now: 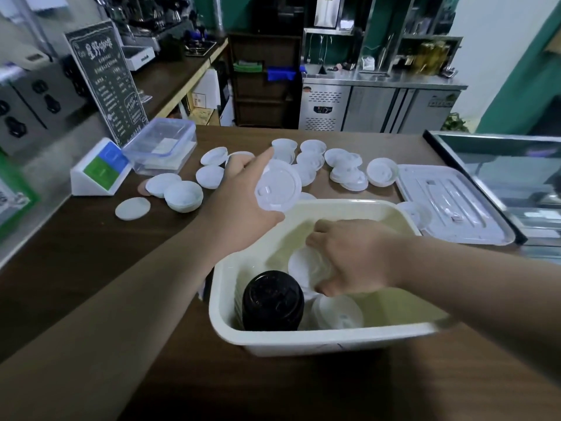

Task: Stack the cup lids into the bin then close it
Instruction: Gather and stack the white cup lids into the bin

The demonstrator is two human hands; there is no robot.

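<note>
L fingers pinch white lid, R fingers grip lids in bin

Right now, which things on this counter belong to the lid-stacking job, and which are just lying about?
Job: bin; flat white cover, probably the bin's; white lid held in the left hand; white stack gripped by the right hand, inside the bin; black lids; loose lids on the counter.
Lying about: clear box; menu board; blue-and-green stand.
</note>
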